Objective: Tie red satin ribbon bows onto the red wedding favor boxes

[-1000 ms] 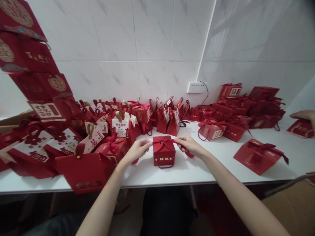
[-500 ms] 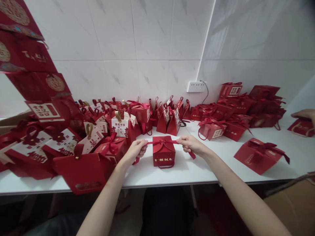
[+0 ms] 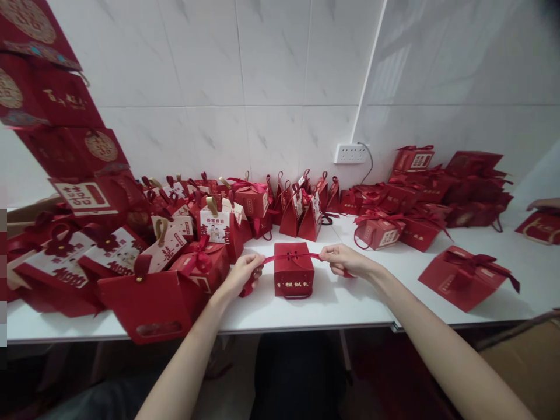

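Left hand (image 3: 245, 272) is pinching 1 end of a red ribbon (image 3: 273, 258). The small red box (image 3: 294, 279) under the ribbon is sitting on the white counter (image 3: 341, 303) between both hands. Right hand (image 3: 349, 261) is gripping the other end.

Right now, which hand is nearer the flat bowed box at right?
Right. The right hand, pinching ribbon, is left of the flat box; the left hand is farther left, past the small upright box.
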Demonstrator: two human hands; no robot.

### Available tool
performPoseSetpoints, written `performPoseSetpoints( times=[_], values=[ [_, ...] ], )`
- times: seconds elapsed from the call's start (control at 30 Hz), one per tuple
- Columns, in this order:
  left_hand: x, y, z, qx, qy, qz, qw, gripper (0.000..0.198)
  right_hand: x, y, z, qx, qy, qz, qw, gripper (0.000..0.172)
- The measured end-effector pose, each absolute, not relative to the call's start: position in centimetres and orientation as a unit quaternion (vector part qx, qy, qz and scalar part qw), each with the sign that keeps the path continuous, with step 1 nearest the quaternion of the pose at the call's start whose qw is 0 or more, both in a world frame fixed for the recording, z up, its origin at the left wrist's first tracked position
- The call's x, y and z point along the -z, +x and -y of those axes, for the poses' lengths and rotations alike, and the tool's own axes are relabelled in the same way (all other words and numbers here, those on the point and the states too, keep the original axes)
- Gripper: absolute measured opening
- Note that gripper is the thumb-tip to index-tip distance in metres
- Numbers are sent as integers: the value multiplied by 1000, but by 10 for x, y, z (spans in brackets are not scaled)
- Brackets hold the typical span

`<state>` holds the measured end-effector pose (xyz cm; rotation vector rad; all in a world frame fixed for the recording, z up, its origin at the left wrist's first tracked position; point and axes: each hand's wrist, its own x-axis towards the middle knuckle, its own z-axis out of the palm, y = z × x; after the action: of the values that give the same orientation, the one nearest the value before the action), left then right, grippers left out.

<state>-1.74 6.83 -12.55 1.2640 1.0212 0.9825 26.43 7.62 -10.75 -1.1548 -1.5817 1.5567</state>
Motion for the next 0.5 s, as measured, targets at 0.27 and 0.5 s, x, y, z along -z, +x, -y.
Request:
performPoseSetpoints(
  times=[0.27,0.5],
  values=[
    [88,-17,-57,-329,617,-441,562,35,70,250,-71,-571,-369,656,327,31],
    [66,-9,-63,-304,661,-446,521,31,68,213,-80,-491,-335,699,397,24]
  ],
)
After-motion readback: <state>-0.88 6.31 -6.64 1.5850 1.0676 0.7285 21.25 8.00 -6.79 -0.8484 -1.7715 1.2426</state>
